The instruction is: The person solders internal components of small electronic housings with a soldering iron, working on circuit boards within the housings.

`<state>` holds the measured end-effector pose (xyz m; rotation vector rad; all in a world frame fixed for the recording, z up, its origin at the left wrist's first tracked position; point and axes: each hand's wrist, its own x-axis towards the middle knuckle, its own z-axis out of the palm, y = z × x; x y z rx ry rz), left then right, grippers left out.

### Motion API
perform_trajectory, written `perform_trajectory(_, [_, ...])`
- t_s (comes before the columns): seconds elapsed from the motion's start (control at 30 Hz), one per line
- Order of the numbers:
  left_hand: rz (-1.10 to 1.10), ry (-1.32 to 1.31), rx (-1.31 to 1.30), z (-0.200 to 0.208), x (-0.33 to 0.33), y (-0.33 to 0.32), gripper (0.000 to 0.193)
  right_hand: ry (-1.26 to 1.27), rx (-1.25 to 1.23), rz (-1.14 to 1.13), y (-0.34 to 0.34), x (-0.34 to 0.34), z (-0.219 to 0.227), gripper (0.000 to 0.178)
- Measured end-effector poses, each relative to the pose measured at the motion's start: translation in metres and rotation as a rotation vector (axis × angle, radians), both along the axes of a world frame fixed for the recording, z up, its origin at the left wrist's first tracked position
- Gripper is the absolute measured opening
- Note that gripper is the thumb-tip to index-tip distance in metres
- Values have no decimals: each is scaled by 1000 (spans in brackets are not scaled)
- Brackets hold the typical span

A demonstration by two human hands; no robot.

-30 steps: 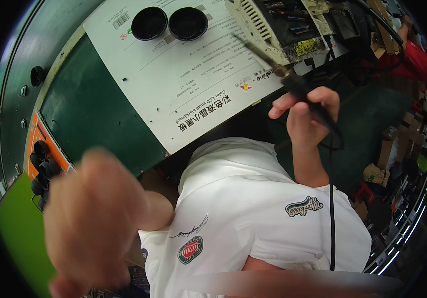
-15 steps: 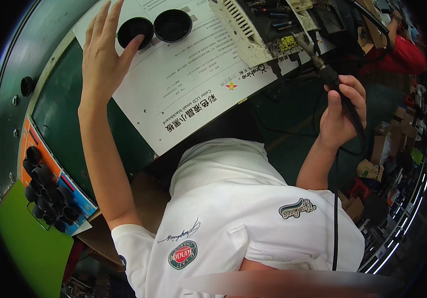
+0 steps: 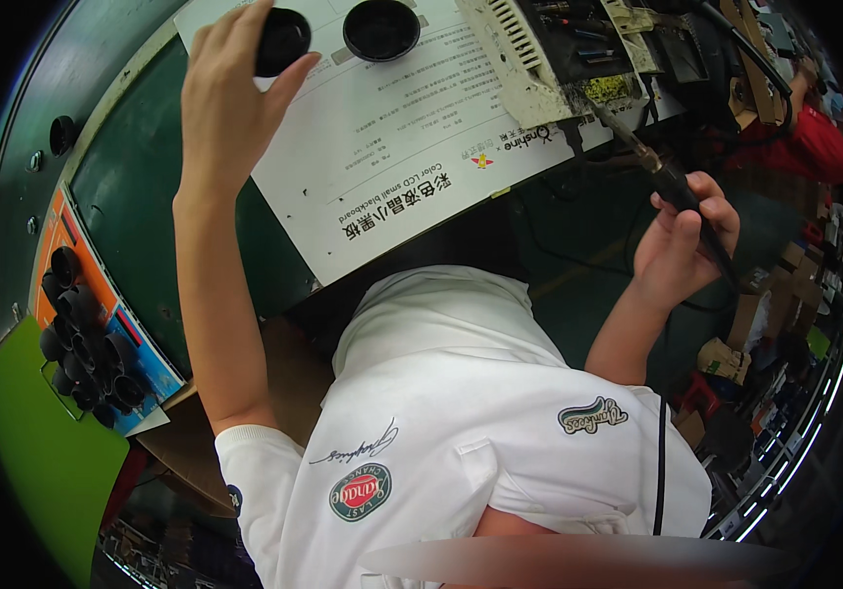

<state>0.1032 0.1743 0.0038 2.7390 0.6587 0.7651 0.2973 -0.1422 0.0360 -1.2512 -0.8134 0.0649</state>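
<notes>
My left hand (image 3: 230, 98) reaches up over the white printed sheet (image 3: 392, 137) and grips a small black cup-shaped part (image 3: 281, 39). A second black cup-shaped part (image 3: 380, 27) lies on the sheet just to its right. My right hand (image 3: 684, 240) holds a black pen-like soldering tool (image 3: 672, 187) with a cable, its tip pointing up-left toward an open grey electronics box (image 3: 579, 49) with a circuit board inside.
A green bench surface (image 3: 147, 187) lies under the sheet. At the left, a tray (image 3: 83, 324) on an orange and blue box holds several black cup-shaped parts. Cardboard boxes and clutter sit on the floor at the right. A person in red is at the upper right.
My left hand has risen from near my chest to the top of the sheet and closed on the left black part. My right hand with the tool has drifted right.
</notes>
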Motion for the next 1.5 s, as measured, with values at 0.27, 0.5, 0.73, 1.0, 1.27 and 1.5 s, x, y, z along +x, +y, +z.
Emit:
perform_trajectory(0.27, [88,-604,-929,-7,-90,-74,53,548,48,385,29,-51,-21,33])
perform_trajectory(0.5, [265,-326,-550,-19,-130,-118,53,800,-31,578,62,-87,-38,27])
perform_trajectory(0.73, [312,-167,-306,-35,-128,-128,55,974,-36,537,81,-103,-44,16])
perform_trajectory(1.0, [343,-75,-86,-37,-124,-131,50,1089,-107,485,83,-103,-42,20])
perform_trajectory(1.27, [367,-867,-1111,-15,-127,-135,56,1163,-50,519,73,-90,-46,21])
perform_trajectory(1.5, [127,-1183,-1732,-12,-121,-152,57,742,-132,572,75,-90,-29,23])
